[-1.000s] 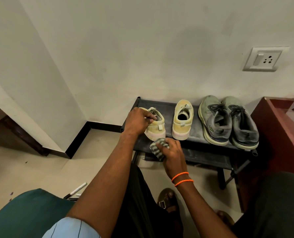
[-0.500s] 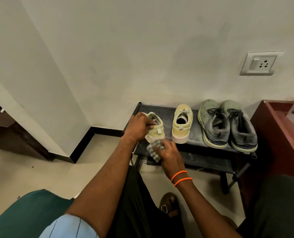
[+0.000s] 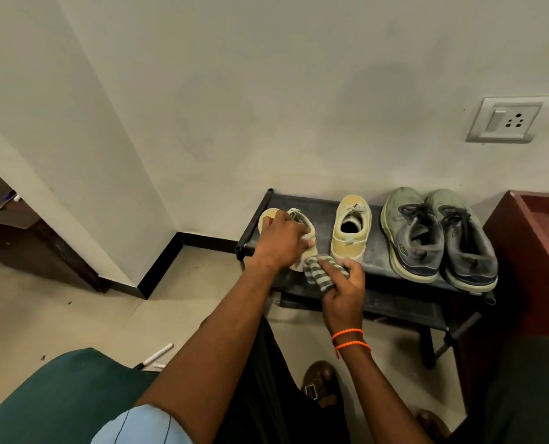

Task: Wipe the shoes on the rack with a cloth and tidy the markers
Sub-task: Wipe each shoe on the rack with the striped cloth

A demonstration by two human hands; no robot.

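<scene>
On the top shelf of the black shoe rack (image 3: pixel 382 251), the left hand (image 3: pixel 281 241) grips a small pale yellow shoe (image 3: pixel 302 225) at the rack's left end, fingers curled over its upper. The shoe is tipped onto its side, so its cream sole faces left, and a light lace shows above the knuckles. Its heel end reaches the front edge of the shelf.

The right hand (image 3: pixel 345 288) holds a bunched cloth (image 3: pixel 321 272), striped grey and pale green, with fingers wrapped round it. The cloth touches the lower heel part of the tilted shoe.

Just to the right stands the matching yellow shoe (image 3: pixel 351 230), upright, heel toward the camera, with a white sole and a faded, slightly soiled upper. Further right sits a pair of grey-green trainers (image 3: pixel 436 235) with black laces, side by side and touching, their fabric dusty and worn.

On the floor at lower left lie white markers (image 3: pixel 156 355) with dark tips, partly hidden behind a green cushion (image 3: pixel 58 395).
</scene>
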